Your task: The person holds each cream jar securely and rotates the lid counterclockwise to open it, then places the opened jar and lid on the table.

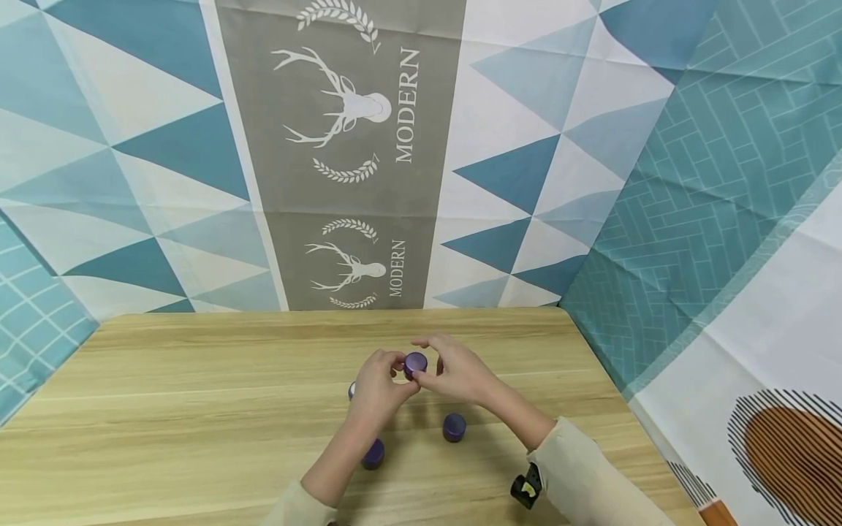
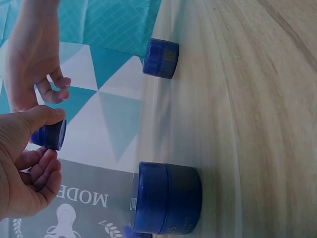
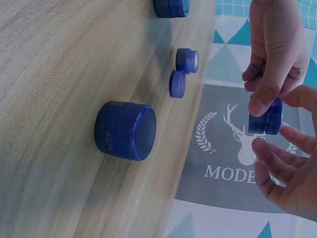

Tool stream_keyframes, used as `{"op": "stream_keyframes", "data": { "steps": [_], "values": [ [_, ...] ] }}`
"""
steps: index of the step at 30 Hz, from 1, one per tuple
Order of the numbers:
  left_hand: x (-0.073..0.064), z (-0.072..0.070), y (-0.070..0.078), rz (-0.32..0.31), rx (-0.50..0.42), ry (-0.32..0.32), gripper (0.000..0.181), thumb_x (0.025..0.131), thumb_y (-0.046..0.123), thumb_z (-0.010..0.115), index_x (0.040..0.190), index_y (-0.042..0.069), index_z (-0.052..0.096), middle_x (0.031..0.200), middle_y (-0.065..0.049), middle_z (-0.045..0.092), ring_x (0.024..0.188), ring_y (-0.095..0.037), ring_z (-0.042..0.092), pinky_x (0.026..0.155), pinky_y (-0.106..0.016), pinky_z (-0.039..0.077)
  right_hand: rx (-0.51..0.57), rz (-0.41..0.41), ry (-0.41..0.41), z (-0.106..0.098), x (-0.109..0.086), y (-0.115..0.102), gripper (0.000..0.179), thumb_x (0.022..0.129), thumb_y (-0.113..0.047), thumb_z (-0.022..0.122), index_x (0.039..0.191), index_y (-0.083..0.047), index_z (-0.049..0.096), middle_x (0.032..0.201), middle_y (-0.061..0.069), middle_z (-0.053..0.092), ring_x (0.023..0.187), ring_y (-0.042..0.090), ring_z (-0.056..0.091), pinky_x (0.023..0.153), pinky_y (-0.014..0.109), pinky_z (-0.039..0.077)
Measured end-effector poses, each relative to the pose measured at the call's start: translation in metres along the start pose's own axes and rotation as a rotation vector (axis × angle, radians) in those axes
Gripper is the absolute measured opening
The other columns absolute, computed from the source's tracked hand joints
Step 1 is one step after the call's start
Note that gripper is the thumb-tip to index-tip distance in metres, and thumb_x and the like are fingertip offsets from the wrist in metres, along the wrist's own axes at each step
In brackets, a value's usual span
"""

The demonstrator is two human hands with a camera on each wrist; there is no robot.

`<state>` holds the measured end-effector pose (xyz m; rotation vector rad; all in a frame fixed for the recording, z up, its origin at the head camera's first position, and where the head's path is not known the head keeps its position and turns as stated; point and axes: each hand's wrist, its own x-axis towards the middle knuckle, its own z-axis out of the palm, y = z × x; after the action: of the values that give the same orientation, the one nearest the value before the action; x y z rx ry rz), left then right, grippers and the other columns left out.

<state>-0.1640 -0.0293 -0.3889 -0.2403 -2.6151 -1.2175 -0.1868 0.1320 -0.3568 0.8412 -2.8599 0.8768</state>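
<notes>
A small purple-blue jar (image 1: 415,364) is held above the table between both hands. My left hand (image 1: 378,383) pinches it between thumb and fingers; its thumb (image 3: 262,101) lies across the jar's side in the right wrist view. My right hand (image 1: 460,369) is at the jar's other side, its thumb touching the jar and the other fingers spread apart from it. In the left wrist view the right hand (image 2: 34,59) shows loosely bent fingers away from the jar (image 2: 55,135). The label on the held jar cannot be read.
Two similar jars, one nearer the right arm (image 1: 454,427) and one beside the left forearm (image 1: 373,454), stand on the wooden table (image 1: 197,409). Past the left hand are a white-topped blue piece (image 3: 187,60) and a flat blue piece (image 3: 177,84). Patterned cloth (image 1: 355,183) hangs behind.
</notes>
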Motion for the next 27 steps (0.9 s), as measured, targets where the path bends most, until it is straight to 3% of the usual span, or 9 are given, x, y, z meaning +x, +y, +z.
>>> {"op": "stream_keyframes", "data": {
  "steps": [6, 13, 20, 24, 27],
  "values": [
    [-0.0007, 0.0028, -0.001, -0.001, 0.0, -0.016, 0.031, 0.071, 0.017, 0.076, 0.097, 0.003, 0.067, 0.09, -0.007, 0.061, 0.084, -0.02, 0.055, 0.073, -0.031, 0.048, -0.063, 0.035, 0.016, 0.0022, 0.0014, -0.0012, 0.053, 0.085, -0.044, 0.064, 0.128, -0.015, 0.054, 0.124, 0.005, 0.057, 0.061, 0.004, 0.05, 0.057, 0.021, 0.043],
    [-0.0006, 0.0039, -0.0016, 0.015, 0.001, 0.008, 0.031, 0.07, 0.019, 0.077, 0.095, 0.004, 0.068, 0.09, -0.009, 0.062, 0.081, -0.017, 0.054, 0.072, -0.029, 0.046, -0.1, 0.005, 0.043, 0.0019, 0.0005, -0.002, 0.045, 0.085, -0.038, 0.066, 0.12, -0.011, 0.06, 0.117, 0.006, 0.058, 0.061, 0.005, 0.05, 0.058, 0.022, 0.043],
    [-0.0011, 0.0032, -0.0011, 0.03, 0.001, 0.016, 0.031, 0.069, 0.017, 0.078, 0.095, 0.004, 0.068, 0.087, -0.007, 0.061, 0.08, -0.017, 0.054, 0.071, -0.028, 0.046, -0.114, -0.011, 0.015, -0.0003, 0.0005, -0.0036, 0.045, 0.083, -0.037, 0.066, 0.121, -0.013, 0.059, 0.118, 0.007, 0.059, 0.067, 0.007, 0.052, 0.06, 0.022, 0.045],
    [-0.0013, 0.0036, -0.0005, 0.034, 0.008, 0.001, 0.028, 0.07, 0.016, 0.077, 0.094, 0.005, 0.068, 0.087, -0.004, 0.06, 0.081, -0.017, 0.054, 0.071, -0.027, 0.045, -0.128, -0.011, 0.016, 0.0, 0.002, -0.0048, 0.045, 0.084, -0.043, 0.064, 0.12, -0.015, 0.061, 0.121, 0.006, 0.059, 0.084, 0.014, 0.061, 0.07, 0.029, 0.049],
    [-0.0011, 0.004, -0.0006, 0.033, 0.007, -0.012, 0.028, 0.07, 0.015, 0.076, 0.095, 0.005, 0.068, 0.087, -0.003, 0.06, 0.082, -0.017, 0.053, 0.071, -0.027, 0.045, -0.169, -0.02, 0.021, -0.001, 0.0029, -0.0071, 0.039, 0.085, -0.043, 0.064, 0.113, -0.016, 0.065, 0.114, 0.002, 0.062, 0.094, 0.016, 0.061, 0.073, 0.031, 0.05]
  ]
}}
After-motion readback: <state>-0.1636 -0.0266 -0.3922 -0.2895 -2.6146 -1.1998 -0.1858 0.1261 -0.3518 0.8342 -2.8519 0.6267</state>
